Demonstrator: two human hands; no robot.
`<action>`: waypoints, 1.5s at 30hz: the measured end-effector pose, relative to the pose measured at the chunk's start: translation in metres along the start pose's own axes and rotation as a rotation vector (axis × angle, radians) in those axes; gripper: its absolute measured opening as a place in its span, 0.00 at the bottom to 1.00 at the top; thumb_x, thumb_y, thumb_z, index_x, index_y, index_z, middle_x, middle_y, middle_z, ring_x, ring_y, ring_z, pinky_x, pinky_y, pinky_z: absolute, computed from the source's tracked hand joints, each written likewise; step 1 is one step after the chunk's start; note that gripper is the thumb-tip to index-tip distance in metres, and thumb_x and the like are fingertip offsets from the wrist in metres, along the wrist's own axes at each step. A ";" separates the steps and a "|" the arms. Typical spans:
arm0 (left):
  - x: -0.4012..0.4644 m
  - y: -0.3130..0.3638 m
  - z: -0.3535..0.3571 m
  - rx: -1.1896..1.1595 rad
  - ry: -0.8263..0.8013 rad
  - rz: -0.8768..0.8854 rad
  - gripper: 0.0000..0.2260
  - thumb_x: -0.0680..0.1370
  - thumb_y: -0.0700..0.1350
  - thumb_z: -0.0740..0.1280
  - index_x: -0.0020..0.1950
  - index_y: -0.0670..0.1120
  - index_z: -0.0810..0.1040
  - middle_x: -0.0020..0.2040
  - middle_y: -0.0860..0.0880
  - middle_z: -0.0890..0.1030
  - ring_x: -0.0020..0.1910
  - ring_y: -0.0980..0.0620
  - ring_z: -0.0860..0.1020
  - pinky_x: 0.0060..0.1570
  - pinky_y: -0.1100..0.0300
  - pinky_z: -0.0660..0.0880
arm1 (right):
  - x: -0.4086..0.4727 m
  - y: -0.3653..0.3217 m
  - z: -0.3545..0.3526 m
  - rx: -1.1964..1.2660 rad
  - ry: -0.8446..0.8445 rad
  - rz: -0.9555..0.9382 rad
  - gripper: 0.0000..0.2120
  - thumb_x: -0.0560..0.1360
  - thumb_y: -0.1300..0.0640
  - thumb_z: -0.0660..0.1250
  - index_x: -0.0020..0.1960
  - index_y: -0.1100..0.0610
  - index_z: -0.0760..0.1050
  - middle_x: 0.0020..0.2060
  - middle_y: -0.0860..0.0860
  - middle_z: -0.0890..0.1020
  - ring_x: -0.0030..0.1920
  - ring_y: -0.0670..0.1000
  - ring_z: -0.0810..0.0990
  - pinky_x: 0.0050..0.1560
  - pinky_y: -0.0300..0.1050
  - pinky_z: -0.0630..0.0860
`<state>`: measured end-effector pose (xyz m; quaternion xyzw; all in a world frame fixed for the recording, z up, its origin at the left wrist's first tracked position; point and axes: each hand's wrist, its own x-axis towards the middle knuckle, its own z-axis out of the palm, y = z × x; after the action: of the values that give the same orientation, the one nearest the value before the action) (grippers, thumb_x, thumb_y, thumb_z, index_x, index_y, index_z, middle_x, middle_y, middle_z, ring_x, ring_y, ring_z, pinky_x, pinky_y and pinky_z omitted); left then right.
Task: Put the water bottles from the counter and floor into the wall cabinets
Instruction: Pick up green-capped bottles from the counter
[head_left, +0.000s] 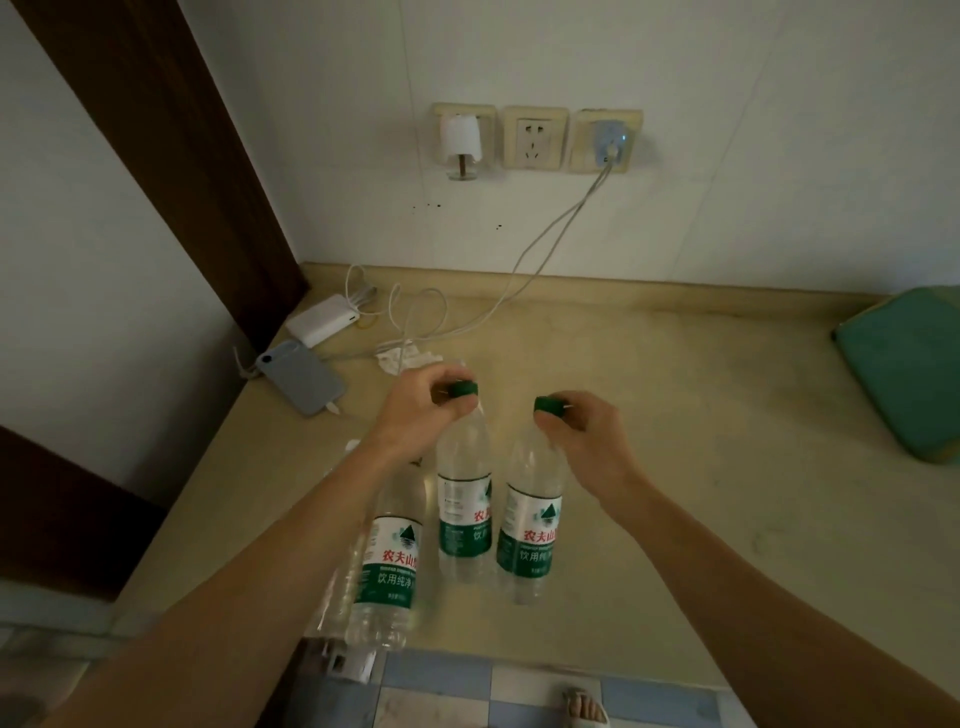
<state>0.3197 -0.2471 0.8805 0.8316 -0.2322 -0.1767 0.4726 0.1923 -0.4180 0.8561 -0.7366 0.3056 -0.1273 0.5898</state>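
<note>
Three clear water bottles with green-and-white labels stand on the beige counter (701, 415) near its front edge. My left hand (421, 405) grips the neck of the middle bottle (464, 499) just under its green cap. My right hand (582, 426) grips the neck of the right bottle (530, 525) below its green cap. A third bottle (389, 561) stands at the left, partly behind my left forearm, its cap hidden. More clear plastic shows behind it. No wall cabinet is in view.
A grey phone (301, 376) and a white power bank (324, 318) lie at the counter's back left, with white cables (426, 317) running up to wall sockets (535, 137). A green cushion-like object (909, 369) sits at the right. A dark door frame (171, 156) stands left. Blue-white floor tiles (467, 691) lie below.
</note>
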 end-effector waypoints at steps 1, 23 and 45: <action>-0.004 0.006 -0.005 -0.013 0.023 0.048 0.15 0.76 0.41 0.74 0.62 0.48 0.81 0.55 0.54 0.82 0.51 0.68 0.78 0.50 0.75 0.73 | -0.005 -0.006 -0.005 0.016 -0.002 -0.068 0.08 0.75 0.61 0.73 0.54 0.56 0.79 0.41 0.47 0.83 0.39 0.42 0.80 0.40 0.31 0.76; -0.023 -0.010 0.028 -0.022 0.089 0.015 0.30 0.71 0.46 0.79 0.70 0.50 0.72 0.63 0.51 0.78 0.61 0.53 0.77 0.63 0.55 0.74 | -0.017 0.008 -0.025 -0.144 -0.046 -0.174 0.26 0.71 0.49 0.77 0.64 0.45 0.70 0.58 0.41 0.79 0.59 0.43 0.77 0.59 0.44 0.76; -0.031 -0.047 0.114 -0.200 0.099 -0.104 0.23 0.67 0.46 0.81 0.56 0.58 0.76 0.46 0.63 0.83 0.45 0.71 0.80 0.39 0.74 0.74 | -0.023 0.090 -0.028 -0.023 0.065 0.038 0.26 0.65 0.53 0.82 0.53 0.34 0.70 0.46 0.33 0.82 0.46 0.33 0.80 0.42 0.30 0.74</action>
<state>0.2458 -0.2892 0.7865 0.7991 -0.1461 -0.1818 0.5541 0.1319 -0.4369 0.7829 -0.7328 0.3400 -0.1363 0.5735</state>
